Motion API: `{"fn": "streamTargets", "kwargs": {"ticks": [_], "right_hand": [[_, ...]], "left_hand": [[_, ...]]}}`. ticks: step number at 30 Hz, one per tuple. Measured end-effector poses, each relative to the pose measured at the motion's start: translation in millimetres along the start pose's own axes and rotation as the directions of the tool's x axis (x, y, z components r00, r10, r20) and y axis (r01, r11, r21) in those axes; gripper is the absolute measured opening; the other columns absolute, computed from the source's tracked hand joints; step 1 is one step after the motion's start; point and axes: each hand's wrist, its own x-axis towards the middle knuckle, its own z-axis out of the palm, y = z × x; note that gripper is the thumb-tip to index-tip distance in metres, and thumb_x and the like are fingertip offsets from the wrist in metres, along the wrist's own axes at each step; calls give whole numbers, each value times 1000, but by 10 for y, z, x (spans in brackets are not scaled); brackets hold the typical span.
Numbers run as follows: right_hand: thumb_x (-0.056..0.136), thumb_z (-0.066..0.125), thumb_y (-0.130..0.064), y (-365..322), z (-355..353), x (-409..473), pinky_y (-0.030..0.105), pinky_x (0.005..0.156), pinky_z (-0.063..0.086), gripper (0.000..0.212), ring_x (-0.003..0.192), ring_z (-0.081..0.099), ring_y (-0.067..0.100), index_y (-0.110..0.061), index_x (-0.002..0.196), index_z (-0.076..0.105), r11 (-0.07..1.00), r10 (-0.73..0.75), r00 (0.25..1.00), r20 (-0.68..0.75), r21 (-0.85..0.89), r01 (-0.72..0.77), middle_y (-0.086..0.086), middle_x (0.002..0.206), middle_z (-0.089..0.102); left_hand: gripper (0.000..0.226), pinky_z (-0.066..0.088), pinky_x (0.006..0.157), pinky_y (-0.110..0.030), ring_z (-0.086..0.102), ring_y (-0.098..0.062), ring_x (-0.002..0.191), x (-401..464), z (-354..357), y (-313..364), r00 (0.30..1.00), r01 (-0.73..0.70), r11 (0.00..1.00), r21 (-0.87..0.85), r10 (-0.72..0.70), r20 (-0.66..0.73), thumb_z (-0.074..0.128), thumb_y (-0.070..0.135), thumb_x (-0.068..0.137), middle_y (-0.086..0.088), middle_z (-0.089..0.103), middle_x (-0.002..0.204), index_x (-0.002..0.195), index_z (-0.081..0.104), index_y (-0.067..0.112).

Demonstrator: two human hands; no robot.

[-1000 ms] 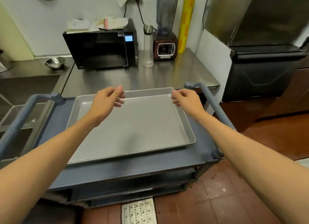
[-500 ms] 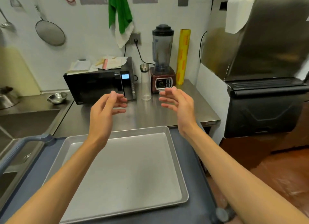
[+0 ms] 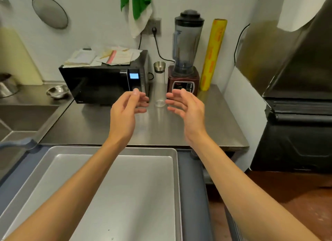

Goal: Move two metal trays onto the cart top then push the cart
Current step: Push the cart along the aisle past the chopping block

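A large flat metal tray [image 3: 136, 195] lies on the blue-grey cart top [image 3: 192, 195], filling most of it; whether a second tray lies under it I cannot tell. My left hand [image 3: 125, 111] and my right hand [image 3: 186, 109] are both raised over the steel counter beyond the cart, palms facing each other, fingers apart and holding nothing. Both hands are well above and past the tray's far rim. A piece of the cart's grey handle [image 3: 18, 143] shows at the left edge.
The steel counter [image 3: 161, 131] carries a black microwave [image 3: 104, 84] with papers on top, a clear glass carafe [image 3: 159, 86], a blender [image 3: 185, 55] and a yellow film roll [image 3: 212, 55]. A sink [image 3: 19, 118] lies left, a black appliance [image 3: 296, 133] right.
My hands let go of the tray's far rim and rose over the counter, now a little closer together. The view has tilted up and moved closer to the counter.
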Motion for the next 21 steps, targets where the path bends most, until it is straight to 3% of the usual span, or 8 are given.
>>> {"fn": "streamTargets", "kwargs": {"ticks": [7, 13, 21], "right_hand": [[95, 49, -26, 312, -438, 577, 42, 81, 54, 28, 91, 69, 29, -6, 101, 68, 991, 89, 968, 234, 79, -111, 17, 101, 72], [95, 49, -29, 211, -606, 557, 44, 87, 55, 30, 94, 70, 27, -9, 105, 68, 985, 151, 878, 454, 7, -173, 13, 103, 73], [95, 49, -25, -3, -722, 255, 44, 84, 55, 26, 93, 69, 30, -9, 99, 70, 991, 117, 764, 634, -23, -132, 15, 101, 73]], "left_hand": [[42, 57, 83, -48, 70, -27, 91, -185, 497, -339, 974, 80, 988, 133, -49, -223, 48, 43, 95, -13, 73, 97, 100, 70, 9], [42, 57, 84, -49, 70, -27, 90, -633, 915, -237, 873, 173, 976, 131, -90, -479, 47, 46, 94, -11, 73, 96, 98, 69, 11], [45, 58, 78, -39, 70, -26, 89, -1379, 850, 106, 698, 152, 975, 162, 10, -716, 42, 43, 96, -13, 73, 97, 100, 68, 7]]}}
